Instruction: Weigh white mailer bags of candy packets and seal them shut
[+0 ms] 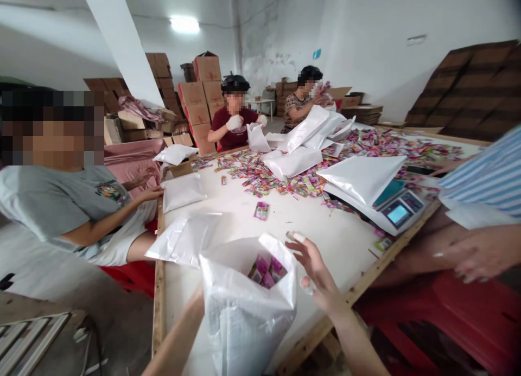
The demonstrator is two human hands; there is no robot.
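Observation:
A white plastic bag [244, 316] stands open at the near end of the white table [337, 240]. Pink and purple packets [266, 270] lie inside its mouth. My right hand [315, 270] hovers just right of the bag's mouth, fingers spread and holding nothing, with white tape on the fingertips. Only the wrist of my left hand [194, 310] shows, at the bag's left edge; its fingers are hidden behind the bag. A single pink packet [261, 210] lies on the table beyond the bag.
A large pile of colourful packets [285, 175] and several flat white bags [362, 175] cover the table's far half. A digital scale [401, 210] sits at the right edge. Other people sit on the left, far side and right. Cardboard boxes [199, 99] stand behind.

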